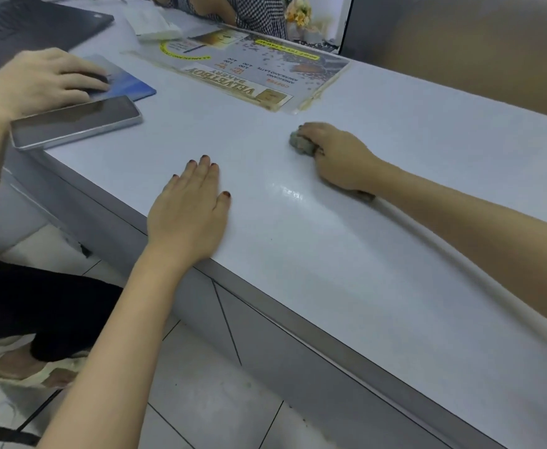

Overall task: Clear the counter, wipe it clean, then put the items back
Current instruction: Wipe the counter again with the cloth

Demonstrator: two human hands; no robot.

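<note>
The white counter (346, 254) runs from the near right to the far left. My right hand (337, 157) grips a small crumpled grey cloth (299, 143) and holds it down on the counter top, a little short of the menu sheet. My left hand (189, 205) lies flat on the counter near its front edge, fingers straight and together, holding nothing. A wet shine shows on the surface between my two hands.
A laminated menu sheet (249, 72) is stuck to the counter at the back. At the far left another person's hand (38, 79) rests on a dark mouse (95, 82) over a blue mousepad (129, 79), beside a phone (77, 121) and a laptop (32, 24). A flower vase (298, 14) stands behind.
</note>
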